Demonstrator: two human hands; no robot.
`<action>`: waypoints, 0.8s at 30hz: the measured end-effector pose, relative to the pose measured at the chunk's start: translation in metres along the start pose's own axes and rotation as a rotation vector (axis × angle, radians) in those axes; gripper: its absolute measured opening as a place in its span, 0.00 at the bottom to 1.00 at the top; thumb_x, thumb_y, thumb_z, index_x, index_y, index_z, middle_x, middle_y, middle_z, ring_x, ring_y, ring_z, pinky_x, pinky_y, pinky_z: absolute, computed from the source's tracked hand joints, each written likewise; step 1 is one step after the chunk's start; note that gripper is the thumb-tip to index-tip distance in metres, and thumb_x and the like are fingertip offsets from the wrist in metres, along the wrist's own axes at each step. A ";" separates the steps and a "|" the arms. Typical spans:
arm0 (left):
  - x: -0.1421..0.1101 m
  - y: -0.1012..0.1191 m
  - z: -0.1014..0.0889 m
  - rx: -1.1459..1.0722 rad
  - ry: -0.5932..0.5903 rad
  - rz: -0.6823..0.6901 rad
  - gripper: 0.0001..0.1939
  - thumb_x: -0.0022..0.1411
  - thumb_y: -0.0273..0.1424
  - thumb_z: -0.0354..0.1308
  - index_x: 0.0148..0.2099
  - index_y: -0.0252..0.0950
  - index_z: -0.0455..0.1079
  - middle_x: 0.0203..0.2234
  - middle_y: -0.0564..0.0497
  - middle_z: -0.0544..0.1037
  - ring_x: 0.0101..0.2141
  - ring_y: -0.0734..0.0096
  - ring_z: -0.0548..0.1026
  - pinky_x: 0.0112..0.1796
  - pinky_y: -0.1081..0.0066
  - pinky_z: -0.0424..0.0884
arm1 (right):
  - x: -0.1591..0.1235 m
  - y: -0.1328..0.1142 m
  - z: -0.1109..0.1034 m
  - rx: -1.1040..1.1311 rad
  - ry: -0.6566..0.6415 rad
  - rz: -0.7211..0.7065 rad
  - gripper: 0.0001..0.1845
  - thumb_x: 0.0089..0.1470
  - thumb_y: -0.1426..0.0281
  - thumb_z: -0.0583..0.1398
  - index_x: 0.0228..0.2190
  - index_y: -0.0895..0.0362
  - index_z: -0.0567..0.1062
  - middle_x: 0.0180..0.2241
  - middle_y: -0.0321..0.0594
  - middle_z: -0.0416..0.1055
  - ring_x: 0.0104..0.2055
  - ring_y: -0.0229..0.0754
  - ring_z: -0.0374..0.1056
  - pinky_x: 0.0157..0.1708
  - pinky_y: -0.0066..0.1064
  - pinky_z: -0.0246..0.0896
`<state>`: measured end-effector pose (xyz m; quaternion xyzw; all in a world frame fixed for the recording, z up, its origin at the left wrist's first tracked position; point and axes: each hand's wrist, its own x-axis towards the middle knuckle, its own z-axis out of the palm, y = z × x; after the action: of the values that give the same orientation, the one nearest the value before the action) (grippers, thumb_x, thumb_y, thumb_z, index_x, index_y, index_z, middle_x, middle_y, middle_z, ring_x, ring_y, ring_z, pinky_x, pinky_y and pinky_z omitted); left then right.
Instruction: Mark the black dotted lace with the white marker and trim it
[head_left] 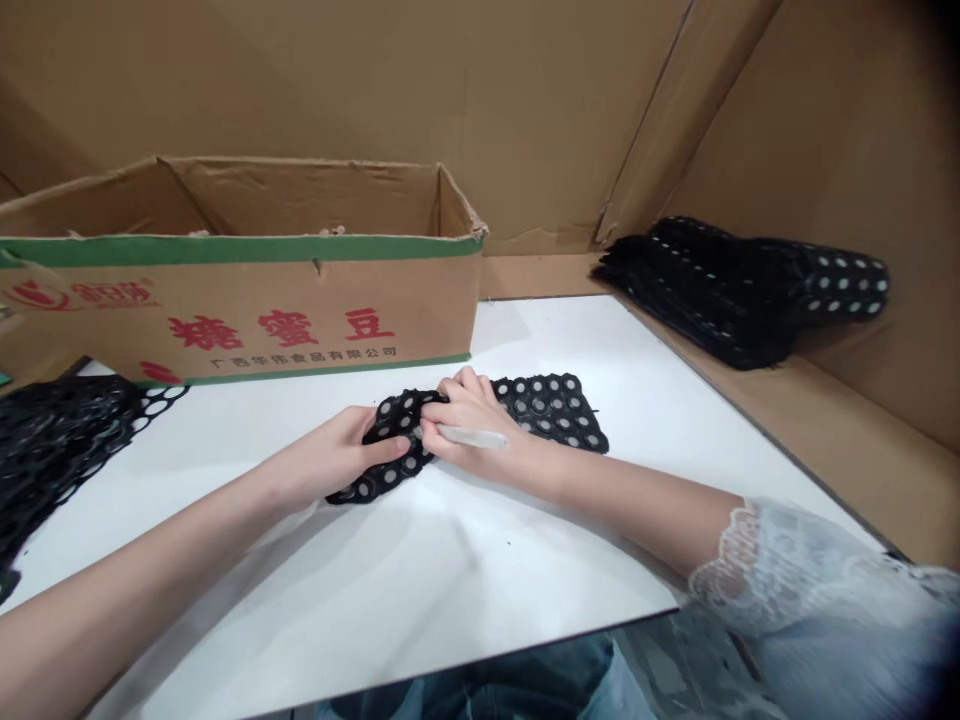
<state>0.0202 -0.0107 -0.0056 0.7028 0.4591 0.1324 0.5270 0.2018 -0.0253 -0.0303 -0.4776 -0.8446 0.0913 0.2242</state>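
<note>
A black sheet with rows of round pale discs lies across the white table, its left part lifted and bent. My left hand grips that raised part, thumb on top and the other fingers behind it. Against the middle of the sheet, my right hand is closed around a slim tool with a whitish handle. The tool's working end is hidden by my fingers and the sheet, so its kind does not show.
A cardboard box with a green rim stands behind my hands. Black netting with round holes is heaped at the left. Several dotted black sheets are piled at the right. Cardboard walls enclose the white table.
</note>
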 end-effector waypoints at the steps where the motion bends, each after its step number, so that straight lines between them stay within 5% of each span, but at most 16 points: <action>1: 0.000 0.000 -0.001 -0.005 -0.013 -0.007 0.10 0.51 0.38 0.54 0.32 0.36 0.66 0.24 0.55 0.70 0.24 0.73 0.65 0.24 0.75 0.59 | 0.000 0.000 -0.002 -0.002 -0.001 0.003 0.14 0.51 0.67 0.50 0.18 0.57 0.64 0.27 0.41 0.58 0.37 0.43 0.48 0.39 0.38 0.48; 5: 0.004 0.002 -0.002 0.065 -0.042 0.036 0.11 0.51 0.39 0.54 0.33 0.36 0.66 0.26 0.53 0.71 0.27 0.68 0.68 0.27 0.73 0.63 | 0.001 0.002 -0.020 0.123 -0.077 0.076 0.15 0.49 0.68 0.51 0.14 0.58 0.61 0.22 0.39 0.59 0.35 0.42 0.51 0.38 0.37 0.50; 8: 0.007 0.002 0.005 0.105 -0.004 0.129 0.15 0.52 0.39 0.54 0.40 0.36 0.65 0.34 0.49 0.73 0.35 0.61 0.70 0.35 0.68 0.66 | -0.002 0.013 -0.041 0.330 -0.351 0.220 0.13 0.46 0.70 0.50 0.14 0.57 0.60 0.17 0.36 0.57 0.27 0.39 0.54 0.29 0.33 0.52; 10: 0.008 0.001 0.013 0.203 0.125 0.179 0.19 0.53 0.39 0.53 0.45 0.36 0.61 0.38 0.47 0.72 0.39 0.59 0.69 0.38 0.65 0.66 | -0.006 0.022 -0.051 0.359 -0.488 0.284 0.13 0.46 0.68 0.50 0.14 0.57 0.59 0.16 0.36 0.56 0.23 0.37 0.53 0.25 0.32 0.51; 15: 0.007 -0.001 0.027 0.690 0.531 0.513 0.34 0.52 0.41 0.56 0.57 0.35 0.47 0.54 0.39 0.56 0.55 0.54 0.54 0.51 0.56 0.53 | -0.019 0.032 -0.054 0.139 -0.124 0.273 0.09 0.42 0.66 0.55 0.17 0.57 0.64 0.31 0.42 0.64 0.40 0.46 0.58 0.42 0.40 0.52; 19: 0.007 -0.005 0.026 0.898 0.295 0.700 0.31 0.51 0.45 0.56 0.54 0.37 0.55 0.49 0.42 0.64 0.51 0.54 0.60 0.50 0.57 0.55 | -0.021 0.033 -0.051 0.344 -0.018 0.301 0.07 0.43 0.66 0.55 0.21 0.57 0.63 0.27 0.37 0.63 0.32 0.38 0.60 0.35 0.32 0.57; 24: 0.007 0.004 0.025 0.981 0.107 0.558 0.16 0.55 0.41 0.53 0.41 0.36 0.64 0.37 0.47 0.71 0.36 0.65 0.70 0.34 0.69 0.67 | -0.020 0.036 -0.048 0.760 0.015 0.487 0.11 0.42 0.62 0.58 0.22 0.58 0.64 0.15 0.29 0.58 0.17 0.29 0.53 0.19 0.24 0.49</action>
<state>0.0431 -0.0202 -0.0141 0.9524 0.2897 0.0734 0.0599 0.2609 -0.0264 -0.0074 -0.5467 -0.6125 0.4417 0.3617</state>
